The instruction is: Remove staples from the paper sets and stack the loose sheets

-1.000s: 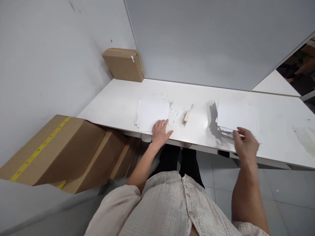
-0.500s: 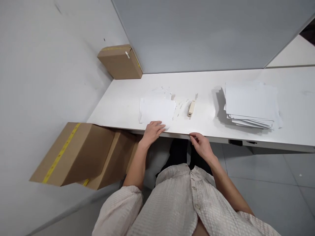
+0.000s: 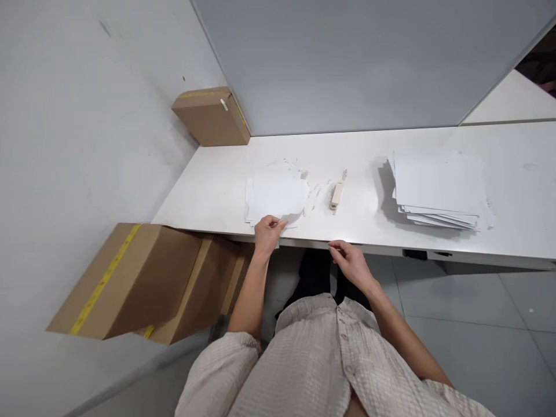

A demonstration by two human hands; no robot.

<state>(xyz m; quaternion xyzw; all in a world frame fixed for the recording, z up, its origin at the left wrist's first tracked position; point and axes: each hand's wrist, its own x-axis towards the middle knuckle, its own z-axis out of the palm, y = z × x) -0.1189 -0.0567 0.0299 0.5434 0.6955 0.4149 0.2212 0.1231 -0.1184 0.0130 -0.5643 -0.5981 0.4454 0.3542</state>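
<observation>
My left hand [image 3: 267, 231] pinches the near edge of a small stack of white paper sheets [image 3: 275, 197] lying on the white desk [image 3: 208, 185]. My right hand [image 3: 350, 262] hovers at the desk's front edge with fingers curled together; whether they hold anything I cannot make out. A cream stapler [image 3: 336, 195] lies on the desk between the small stack and a taller, uneven pile of white sheets [image 3: 438, 188] to the right. Small paper scraps [image 3: 315, 191] are scattered beside the stapler.
A brown cardboard box [image 3: 212, 116] leans in the desk's back left corner. Two larger cardboard boxes with yellow tape [image 3: 134, 278] sit on the floor left of my legs. A grey partition [image 3: 347, 63] closes the back; grey floor tiles [image 3: 478, 324] lie to the right.
My right hand left the right-hand pile and came back to the desk's front edge near my body. My left hand went from lying flat on the small stack to pinching its near edge.
</observation>
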